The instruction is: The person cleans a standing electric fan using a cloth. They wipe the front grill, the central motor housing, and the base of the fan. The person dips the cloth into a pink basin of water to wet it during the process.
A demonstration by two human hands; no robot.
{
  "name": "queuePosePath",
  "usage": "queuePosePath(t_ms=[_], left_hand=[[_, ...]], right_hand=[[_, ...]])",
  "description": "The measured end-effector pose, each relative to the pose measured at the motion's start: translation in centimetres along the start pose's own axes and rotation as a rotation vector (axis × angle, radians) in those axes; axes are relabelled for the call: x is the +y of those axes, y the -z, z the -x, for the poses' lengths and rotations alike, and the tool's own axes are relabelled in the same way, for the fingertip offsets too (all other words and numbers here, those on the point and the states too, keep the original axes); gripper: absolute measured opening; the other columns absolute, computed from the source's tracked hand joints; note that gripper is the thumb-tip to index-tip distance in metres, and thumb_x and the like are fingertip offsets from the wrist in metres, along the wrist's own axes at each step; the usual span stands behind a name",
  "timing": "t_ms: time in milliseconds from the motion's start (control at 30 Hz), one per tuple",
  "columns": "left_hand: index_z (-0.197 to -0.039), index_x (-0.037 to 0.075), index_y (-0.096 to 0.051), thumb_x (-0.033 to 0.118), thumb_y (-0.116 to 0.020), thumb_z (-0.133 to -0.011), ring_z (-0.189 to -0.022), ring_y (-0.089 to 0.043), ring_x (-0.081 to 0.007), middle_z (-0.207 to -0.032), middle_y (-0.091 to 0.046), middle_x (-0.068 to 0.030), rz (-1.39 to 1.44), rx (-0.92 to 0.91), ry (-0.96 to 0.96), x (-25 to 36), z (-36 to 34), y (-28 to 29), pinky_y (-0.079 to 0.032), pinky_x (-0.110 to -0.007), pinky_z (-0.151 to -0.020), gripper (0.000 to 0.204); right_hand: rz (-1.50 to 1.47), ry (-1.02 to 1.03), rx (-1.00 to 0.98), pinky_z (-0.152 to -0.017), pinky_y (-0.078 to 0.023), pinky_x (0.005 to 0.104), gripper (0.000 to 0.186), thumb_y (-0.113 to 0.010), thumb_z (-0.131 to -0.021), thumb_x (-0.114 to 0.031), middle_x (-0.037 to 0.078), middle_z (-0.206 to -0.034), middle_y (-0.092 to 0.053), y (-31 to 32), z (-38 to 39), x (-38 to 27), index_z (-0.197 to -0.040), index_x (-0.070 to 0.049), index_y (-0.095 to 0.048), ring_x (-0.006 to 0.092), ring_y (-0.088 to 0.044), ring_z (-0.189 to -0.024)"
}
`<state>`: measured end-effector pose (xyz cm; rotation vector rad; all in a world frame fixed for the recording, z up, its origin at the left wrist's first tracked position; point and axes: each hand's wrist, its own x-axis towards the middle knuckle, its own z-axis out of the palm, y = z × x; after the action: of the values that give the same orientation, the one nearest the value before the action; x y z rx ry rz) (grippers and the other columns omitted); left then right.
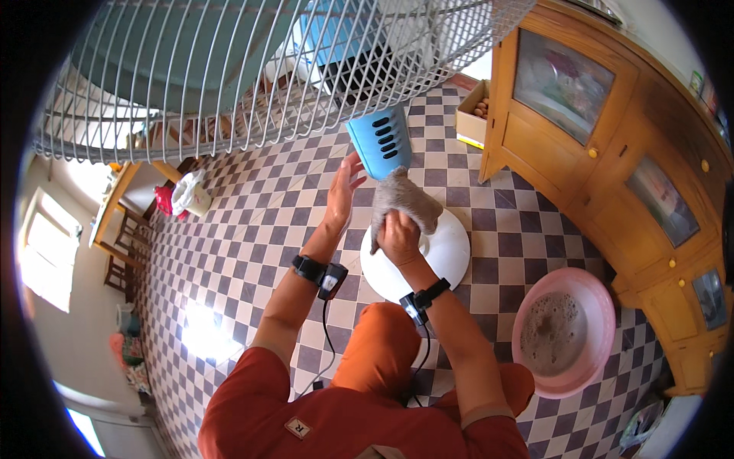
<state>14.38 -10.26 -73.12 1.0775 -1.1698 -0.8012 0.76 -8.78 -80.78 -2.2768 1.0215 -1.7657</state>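
A standing fan looms over me, its grey wire cage point(252, 141) close at the top and its blue motor housing point(380, 141) with dark slots below it. The fan's round white base point(453, 256) rests on the floor. My right hand point(399, 239) grips a grey-brown cloth point(405, 200) just under the blue housing; the cloth's upper edge meets the housing's lower end. My left hand point(342, 191) is raised beside the housing with its fingers apart and nothing in them. Behind the wires sit blue-green fan blades point(183, 61).
To the right on the checkered floor stands a pink basin point(604, 336) of murky, sudsy water. A wooden cabinet point(547, 115) with glass panes lines the right side. A cardboard box point(468, 126) of round brown things stands beside it. A whitish bucket point(200, 203) is at the left.
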Motion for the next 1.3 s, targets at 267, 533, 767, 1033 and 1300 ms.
queuePosePath(t_ms=[267, 533, 767, 1033, 1300], left_hand=[[-0.125, 0.000, -0.050, 0.052, -0.031, -0.098, -0.113, -0.053, -0.0222, -0.124, -0.055, -0.0126, 0.637, 0.016, 0.299, -0.9, -0.9, -0.7, -0.040, -0.034, -0.100, 0.062], [-0.130, -0.004, -0.046, 0.059, -0.018, -0.096, -0.116, -0.051, -0.0219, -0.129, -0.053, -0.0137, 0.361, -0.198, 0.179, 0.8, -1.2, -0.9, -0.039, -0.034, -0.099, 0.077], [-0.124, 0.000, -0.051, 0.053, -0.038, -0.095, -0.111, -0.053, -0.0226, -0.117, -0.059, -0.0104, 0.559, 0.126, 0.183, -0.8, -0.8, -0.7, -0.038, -0.035, -0.099, 0.062], [-0.126, -0.005, -0.048, 0.061, -0.026, -0.094, -0.112, -0.054, -0.0253, -0.121, -0.057, -0.0154, 0.552, 0.062, 0.336, 0.8, -0.1, -0.9, -0.038, -0.034, -0.100, 0.076], [-0.124, -0.005, -0.050, 0.063, -0.027, -0.093, -0.109, -0.056, -0.0236, -0.119, -0.059, -0.0146, 0.492, 0.052, 0.356, 1.4, 0.2, -1.0, -0.039, -0.034, -0.100, 0.078]], right_hand=[[0.118, 0.235, 0.026, -0.095, -0.038, 0.0471, 0.030, -0.053, -0.089, -0.023, 0.019, -0.107, -0.060, -2.4, -6.4, -0.8, -0.112, -0.004, -0.059, 0.0359, -0.055, -0.103], [0.076, 0.232, -0.075, -0.101, -0.032, 0.0523, 0.042, -0.058, -0.087, -0.022, 0.018, -0.123, -0.055, -1.6, -2.8, 1.9, -0.127, -0.009, -0.053, 0.0370, -0.049, -0.116], [0.153, 0.222, -0.144, -0.098, -0.036, 0.0494, 0.034, -0.054, -0.089, -0.022, 0.016, -0.115, -0.059, -2.3, -6.7, -0.3, -0.120, -0.007, -0.057, 0.0357, -0.054, -0.109], [0.091, 0.176, -0.044, -0.105, -0.028, 0.0499, 0.047, -0.055, -0.088, -0.021, 0.018, -0.133, -0.046, -2.8, -4.2, -0.5, -0.132, -0.007, -0.047, 0.0370, -0.043, -0.123], [0.115, 0.165, -0.081, -0.104, -0.027, 0.0541, 0.049, -0.056, -0.087, -0.025, 0.017, -0.135, -0.045, -2.7, -3.6, -1.0, -0.132, -0.008, -0.046, 0.0383, -0.040, -0.125]])
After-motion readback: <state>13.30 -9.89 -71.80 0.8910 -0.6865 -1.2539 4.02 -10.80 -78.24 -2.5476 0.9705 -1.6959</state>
